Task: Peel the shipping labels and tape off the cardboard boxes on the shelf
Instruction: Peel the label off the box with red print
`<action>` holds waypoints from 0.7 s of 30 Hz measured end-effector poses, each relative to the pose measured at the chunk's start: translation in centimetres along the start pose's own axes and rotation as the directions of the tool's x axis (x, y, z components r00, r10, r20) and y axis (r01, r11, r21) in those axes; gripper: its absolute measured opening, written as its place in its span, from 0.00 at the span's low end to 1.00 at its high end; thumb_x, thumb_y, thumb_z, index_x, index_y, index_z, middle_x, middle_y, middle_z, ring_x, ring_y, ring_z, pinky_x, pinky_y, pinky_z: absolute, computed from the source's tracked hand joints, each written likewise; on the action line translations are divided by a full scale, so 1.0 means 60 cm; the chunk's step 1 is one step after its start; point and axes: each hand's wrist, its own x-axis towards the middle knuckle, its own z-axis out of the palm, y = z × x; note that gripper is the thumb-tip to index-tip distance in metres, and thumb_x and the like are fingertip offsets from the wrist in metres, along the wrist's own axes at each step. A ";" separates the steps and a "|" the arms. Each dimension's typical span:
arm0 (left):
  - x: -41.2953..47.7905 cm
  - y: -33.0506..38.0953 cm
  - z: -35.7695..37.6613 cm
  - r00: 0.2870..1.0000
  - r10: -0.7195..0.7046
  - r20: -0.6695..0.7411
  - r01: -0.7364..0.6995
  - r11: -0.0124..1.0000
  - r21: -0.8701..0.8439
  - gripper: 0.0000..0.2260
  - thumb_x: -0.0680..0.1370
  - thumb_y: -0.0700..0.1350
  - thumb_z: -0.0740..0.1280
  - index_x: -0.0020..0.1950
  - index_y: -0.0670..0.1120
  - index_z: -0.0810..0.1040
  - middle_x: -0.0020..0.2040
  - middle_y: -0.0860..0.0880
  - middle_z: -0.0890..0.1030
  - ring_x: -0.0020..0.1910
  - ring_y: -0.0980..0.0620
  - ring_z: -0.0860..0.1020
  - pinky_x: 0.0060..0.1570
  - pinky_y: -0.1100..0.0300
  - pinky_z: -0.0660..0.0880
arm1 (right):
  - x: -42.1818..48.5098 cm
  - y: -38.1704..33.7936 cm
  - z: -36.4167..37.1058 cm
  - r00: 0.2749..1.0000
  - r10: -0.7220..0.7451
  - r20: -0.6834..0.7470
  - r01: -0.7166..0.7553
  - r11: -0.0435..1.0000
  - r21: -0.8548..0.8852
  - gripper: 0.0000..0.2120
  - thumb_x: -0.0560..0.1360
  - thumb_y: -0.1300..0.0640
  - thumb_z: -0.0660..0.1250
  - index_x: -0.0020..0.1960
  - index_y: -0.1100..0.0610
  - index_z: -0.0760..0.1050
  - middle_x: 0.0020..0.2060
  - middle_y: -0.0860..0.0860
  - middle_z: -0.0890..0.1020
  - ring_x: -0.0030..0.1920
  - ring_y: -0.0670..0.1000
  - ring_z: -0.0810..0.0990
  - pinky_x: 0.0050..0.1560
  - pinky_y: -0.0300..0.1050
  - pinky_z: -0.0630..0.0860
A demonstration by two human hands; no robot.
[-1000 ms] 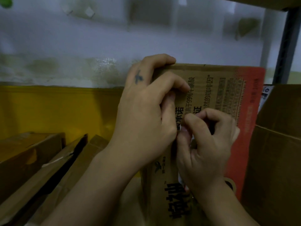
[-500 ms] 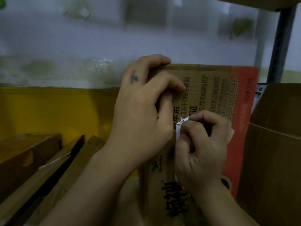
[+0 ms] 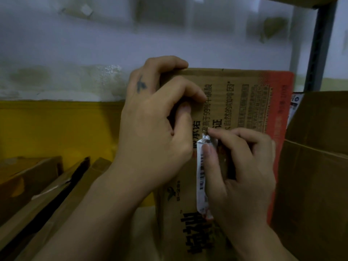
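Note:
A brown cardboard box [image 3: 244,102] with black print and a red right edge stands upright in the middle. My left hand [image 3: 150,129] grips its top left corner, fingers curled over the edge and the front face. A white shipping label [image 3: 201,176] with barcodes is curled away from the box front into a narrow roll. My right hand [image 3: 241,170] pinches that label, thumb lying along the roll and fingers curled behind it. The lower end of the label still touches the box near my wrist.
Flattened brown boxes [image 3: 47,185] lean at the lower left. Another brown box [image 3: 316,185] stands close on the right. A yellow and white wall [image 3: 56,125] is behind. A dark shelf post [image 3: 320,44] rises at the upper right.
The label was hidden under my right fingers one second ago. My right hand has peeled it away from the box, and a long white roll now shows.

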 end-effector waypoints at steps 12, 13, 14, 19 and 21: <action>-0.001 0.002 0.002 1.000 -0.014 -0.011 0.014 1.000 0.005 0.08 0.73 0.36 0.67 0.47 0.46 0.82 0.61 0.53 0.70 0.63 0.52 0.70 0.61 0.69 0.63 | 0.000 0.002 0.010 0.996 -0.085 -0.037 0.083 0.995 -0.060 0.09 0.76 0.58 0.66 0.47 0.61 0.83 0.43 0.58 0.79 0.43 0.56 0.75 0.38 0.56 0.71; -0.001 0.002 0.003 1.000 -0.013 -0.014 0.013 1.000 0.005 0.08 0.73 0.36 0.67 0.47 0.46 0.82 0.61 0.53 0.70 0.63 0.51 0.70 0.61 0.69 0.63 | 0.000 0.002 0.011 0.995 -0.085 -0.041 0.083 0.995 -0.061 0.08 0.76 0.58 0.66 0.47 0.61 0.83 0.42 0.58 0.78 0.43 0.57 0.75 0.38 0.56 0.70; -0.001 0.002 0.004 1.000 -0.011 -0.014 0.012 1.000 0.005 0.08 0.73 0.36 0.67 0.47 0.46 0.82 0.61 0.52 0.70 0.63 0.51 0.70 0.61 0.69 0.64 | 0.001 0.002 0.012 0.995 -0.085 -0.044 0.082 0.995 -0.060 0.08 0.76 0.59 0.66 0.47 0.61 0.83 0.42 0.58 0.78 0.42 0.57 0.75 0.39 0.57 0.70; -0.002 0.003 0.004 1.000 -0.013 -0.019 0.014 1.000 0.014 0.08 0.73 0.36 0.67 0.47 0.46 0.82 0.61 0.52 0.71 0.62 0.54 0.68 0.60 0.71 0.62 | 0.005 0.003 0.015 0.997 -0.067 -0.043 0.065 0.997 -0.052 0.09 0.76 0.58 0.64 0.47 0.61 0.82 0.42 0.57 0.78 0.42 0.55 0.75 0.42 0.53 0.68; -0.002 0.002 0.002 1.000 -0.011 -0.012 0.011 1.000 0.014 0.08 0.73 0.36 0.67 0.47 0.46 0.81 0.61 0.51 0.72 0.63 0.54 0.69 0.61 0.70 0.62 | 0.005 0.004 0.015 0.998 -0.053 -0.026 0.052 0.998 -0.038 0.08 0.76 0.57 0.64 0.47 0.58 0.80 0.42 0.55 0.77 0.43 0.53 0.73 0.44 0.50 0.65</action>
